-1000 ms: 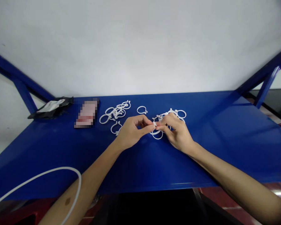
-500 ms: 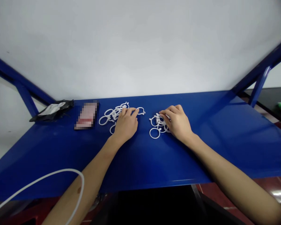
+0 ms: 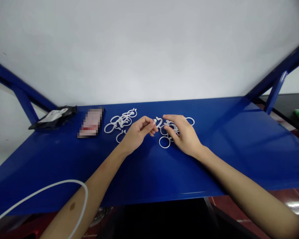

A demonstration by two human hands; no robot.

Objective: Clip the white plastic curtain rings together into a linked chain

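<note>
Over the middle of a blue table [image 3: 239, 146], my left hand [image 3: 137, 134] pinches a small white plastic ring [image 3: 158, 122] between thumb and fingers. My right hand [image 3: 183, 134] reaches toward that same ring with its fingers spread, and rests above a pile of white rings [image 3: 168, 132] on the table. One ring [image 3: 164, 142] lies flat just in front of my right hand. A second cluster of white rings [image 3: 121, 121] lies to the left of my left hand.
A pixelated flat packet [image 3: 91, 122] lies left of the rings, and a black bag with a white label [image 3: 53, 117] sits at the far left edge. A white cable [image 3: 52, 189] loops over my left forearm. Blue frame struts rise at both sides against a white wall.
My left hand went from the middle to the left ring cluster and has come back holding a ring. My right hand let go of the earlier ring on its pile and now opens toward the new one.
</note>
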